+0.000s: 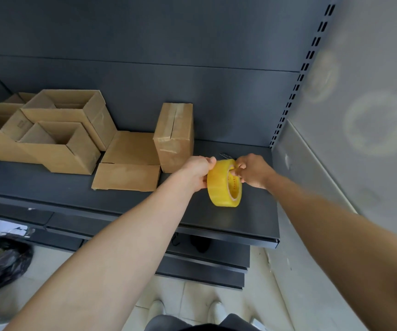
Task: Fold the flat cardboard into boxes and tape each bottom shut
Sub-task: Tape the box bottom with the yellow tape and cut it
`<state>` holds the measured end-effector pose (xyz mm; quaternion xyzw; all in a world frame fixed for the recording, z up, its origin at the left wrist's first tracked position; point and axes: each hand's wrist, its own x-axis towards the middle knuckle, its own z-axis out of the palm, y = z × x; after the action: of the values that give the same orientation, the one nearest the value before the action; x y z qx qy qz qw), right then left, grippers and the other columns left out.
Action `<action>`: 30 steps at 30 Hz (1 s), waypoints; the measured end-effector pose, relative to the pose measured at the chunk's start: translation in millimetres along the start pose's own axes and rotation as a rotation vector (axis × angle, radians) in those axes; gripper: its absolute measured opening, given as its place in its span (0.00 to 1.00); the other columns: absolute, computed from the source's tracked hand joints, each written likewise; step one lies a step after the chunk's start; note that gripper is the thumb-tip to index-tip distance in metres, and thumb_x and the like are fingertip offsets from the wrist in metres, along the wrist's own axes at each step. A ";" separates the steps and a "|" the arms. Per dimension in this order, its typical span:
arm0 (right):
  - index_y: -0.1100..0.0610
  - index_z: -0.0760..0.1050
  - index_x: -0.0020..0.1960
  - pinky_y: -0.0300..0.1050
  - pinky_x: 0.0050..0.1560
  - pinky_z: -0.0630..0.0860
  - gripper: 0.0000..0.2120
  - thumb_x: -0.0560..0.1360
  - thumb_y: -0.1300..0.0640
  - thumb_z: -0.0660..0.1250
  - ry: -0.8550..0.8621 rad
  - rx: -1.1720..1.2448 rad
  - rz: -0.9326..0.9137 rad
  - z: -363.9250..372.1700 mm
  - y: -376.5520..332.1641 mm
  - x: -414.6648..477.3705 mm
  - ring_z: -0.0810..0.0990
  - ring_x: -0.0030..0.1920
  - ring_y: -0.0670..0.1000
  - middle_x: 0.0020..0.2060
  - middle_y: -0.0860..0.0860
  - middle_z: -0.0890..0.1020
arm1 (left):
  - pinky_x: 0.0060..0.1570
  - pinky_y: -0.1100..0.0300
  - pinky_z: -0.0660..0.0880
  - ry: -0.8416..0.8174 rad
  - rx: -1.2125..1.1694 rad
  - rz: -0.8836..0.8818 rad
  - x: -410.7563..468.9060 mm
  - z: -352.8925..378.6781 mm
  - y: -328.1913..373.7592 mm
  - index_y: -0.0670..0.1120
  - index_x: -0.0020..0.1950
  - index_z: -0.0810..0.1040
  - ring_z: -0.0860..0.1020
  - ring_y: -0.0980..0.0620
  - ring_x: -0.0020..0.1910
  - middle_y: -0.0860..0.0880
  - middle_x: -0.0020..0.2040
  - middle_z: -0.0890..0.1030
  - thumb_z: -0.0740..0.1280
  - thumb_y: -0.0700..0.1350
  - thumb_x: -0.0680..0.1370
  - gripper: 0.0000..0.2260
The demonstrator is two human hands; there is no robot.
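Both hands' fingers (237,167) around yellow tape roll (224,185), above dark shelf (252,218).

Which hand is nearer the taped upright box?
Left. The left hand grips the tape roll just below the box's lower right corner; the right hand pinches the roll's far side, farther right of the box.
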<state>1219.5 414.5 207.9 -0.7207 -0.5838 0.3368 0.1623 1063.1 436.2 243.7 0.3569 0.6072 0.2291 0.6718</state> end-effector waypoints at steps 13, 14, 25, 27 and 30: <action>0.60 0.75 0.56 0.47 0.41 0.72 0.09 0.78 0.59 0.62 0.022 -0.442 0.046 3.3 -0.8 -7.9 0.74 0.45 0.58 0.50 0.58 0.78 | 0.60 0.43 0.71 -0.017 0.036 -0.154 -4.9 1.6 -25.8 0.37 0.64 0.72 0.78 0.41 0.57 0.41 0.55 0.79 0.64 0.38 0.79 0.14; 0.60 0.74 0.56 0.46 0.40 0.71 0.09 0.78 0.59 0.61 0.008 -0.490 0.047 3.0 0.9 -8.1 0.73 0.44 0.57 0.50 0.58 0.78 | 0.64 0.42 0.68 -0.023 0.074 -0.171 -5.8 0.6 -28.8 0.37 0.64 0.72 0.77 0.41 0.59 0.40 0.58 0.79 0.64 0.38 0.79 0.14; 0.58 0.74 0.60 0.46 0.41 0.73 0.13 0.76 0.62 0.61 -0.122 -0.842 0.110 8.0 -3.5 2.5 0.77 0.47 0.56 0.44 0.53 0.73 | 0.43 0.58 0.78 0.292 0.132 0.168 7.3 -29.6 -15.8 0.43 0.47 0.74 0.75 0.52 0.38 0.45 0.48 0.77 0.61 0.36 0.79 0.04; 0.58 0.74 0.61 0.45 0.41 0.73 0.14 0.76 0.61 0.62 -0.178 -0.895 0.135 3.8 -8.7 6.0 0.77 0.46 0.55 0.43 0.51 0.73 | 0.50 0.51 0.79 0.425 0.136 0.227 10.4 -41.2 -11.9 0.45 0.41 0.73 0.79 0.47 0.43 0.45 0.48 0.79 0.61 0.37 0.78 0.07; 0.58 0.74 0.58 0.45 0.42 0.72 0.12 0.75 0.58 0.63 -0.164 -0.855 0.101 -5.9 -32.6 21.0 0.77 0.48 0.56 0.47 0.53 0.76 | 0.46 0.54 0.79 0.629 0.057 0.278 14.3 -58.9 -6.2 0.45 0.46 0.72 0.80 0.43 0.47 0.43 0.50 0.81 0.63 0.40 0.78 0.02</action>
<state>1201.5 444.1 226.4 -0.7216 -0.6458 0.1286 -0.2139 1006.9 454.8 229.2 0.3666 0.7363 0.4002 0.4040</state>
